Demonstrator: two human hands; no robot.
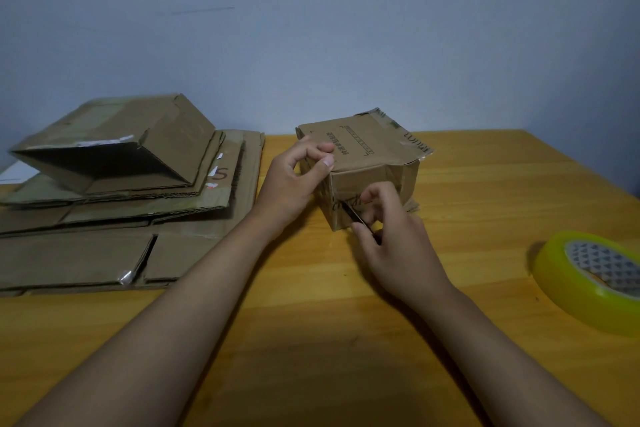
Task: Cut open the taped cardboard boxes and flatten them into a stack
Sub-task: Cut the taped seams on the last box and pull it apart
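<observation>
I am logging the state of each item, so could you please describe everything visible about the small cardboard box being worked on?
The small cardboard box is brown corrugated card, still standing in its box shape on the wooden table, right of the flattened stack. Its top carries black printed lines and text, with torn printed tape along the far right edge. The walls look creased. The left hand holds its near left top corner in its grip; the right hand presses a dark blade against the taped front face.
</observation>
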